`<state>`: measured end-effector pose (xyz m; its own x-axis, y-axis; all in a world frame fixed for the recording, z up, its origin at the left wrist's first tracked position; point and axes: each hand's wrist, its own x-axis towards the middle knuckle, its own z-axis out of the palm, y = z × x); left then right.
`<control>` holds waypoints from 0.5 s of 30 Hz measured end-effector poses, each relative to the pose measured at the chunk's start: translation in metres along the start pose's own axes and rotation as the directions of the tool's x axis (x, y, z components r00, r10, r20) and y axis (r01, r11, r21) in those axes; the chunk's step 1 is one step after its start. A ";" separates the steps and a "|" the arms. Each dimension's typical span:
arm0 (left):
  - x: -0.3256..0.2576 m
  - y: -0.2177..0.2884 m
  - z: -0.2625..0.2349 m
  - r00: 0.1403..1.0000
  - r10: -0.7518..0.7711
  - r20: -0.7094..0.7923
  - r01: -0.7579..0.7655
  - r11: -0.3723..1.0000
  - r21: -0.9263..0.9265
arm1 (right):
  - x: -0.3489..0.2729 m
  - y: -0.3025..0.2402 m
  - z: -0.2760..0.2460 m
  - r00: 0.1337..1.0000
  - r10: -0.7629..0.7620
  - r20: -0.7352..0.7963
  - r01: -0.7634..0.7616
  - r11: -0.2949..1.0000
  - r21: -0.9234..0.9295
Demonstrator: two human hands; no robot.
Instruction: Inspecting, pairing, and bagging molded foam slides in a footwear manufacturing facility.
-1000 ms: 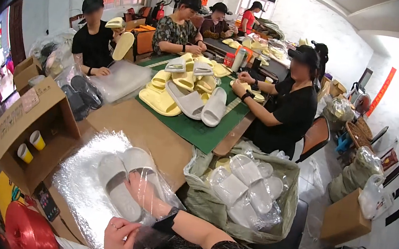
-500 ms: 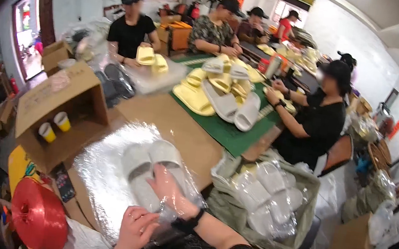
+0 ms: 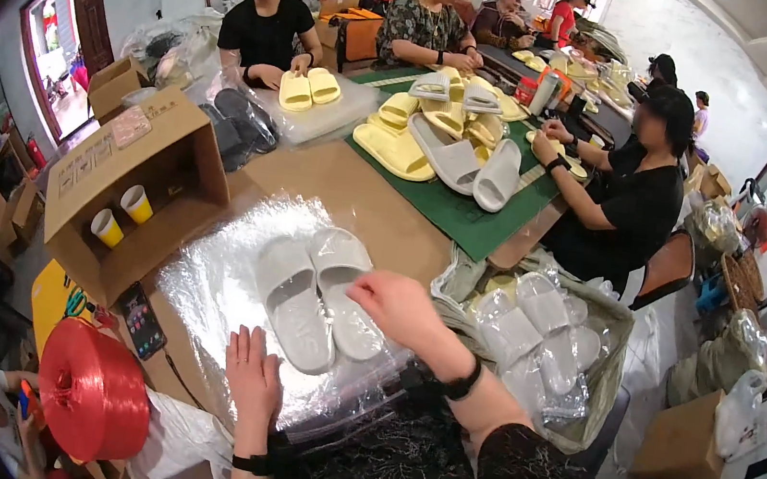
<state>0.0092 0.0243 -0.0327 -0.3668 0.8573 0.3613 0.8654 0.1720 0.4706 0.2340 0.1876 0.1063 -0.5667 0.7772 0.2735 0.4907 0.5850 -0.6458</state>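
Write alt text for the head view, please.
Two grey slippers lie on clear plastic, the left hand beside them, the right hand over one's edge. Beyond, people work near a pile of yellow and grey slippers.

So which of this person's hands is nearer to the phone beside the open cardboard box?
Left. The left hand rests on the clear plastic, to the right of the phone; the right hand is farther off, at the far side of the grey slippers.
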 end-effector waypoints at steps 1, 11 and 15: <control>-0.001 0.003 -0.002 1.000 0.009 0.000 -0.009 1.000 0.007 | 0.014 0.009 0.023 0.998 0.044 0.036 -0.040 0.994 -0.099; -0.008 0.015 0.001 0.998 -0.018 0.061 0.016 0.999 0.040 | 0.051 0.050 0.157 0.965 0.124 -0.230 -0.150 0.984 -0.099; -0.007 -0.002 -0.004 1.000 0.021 0.001 -0.021 0.998 0.063 | 0.052 0.055 0.144 0.971 0.031 -0.237 -0.039 0.999 -0.029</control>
<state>0.0087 0.0165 -0.0329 -0.3484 0.8611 0.3704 0.8928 0.1844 0.4111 0.1360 0.2270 -0.0180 -0.3784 0.8277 0.4144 0.5315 0.5608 -0.6348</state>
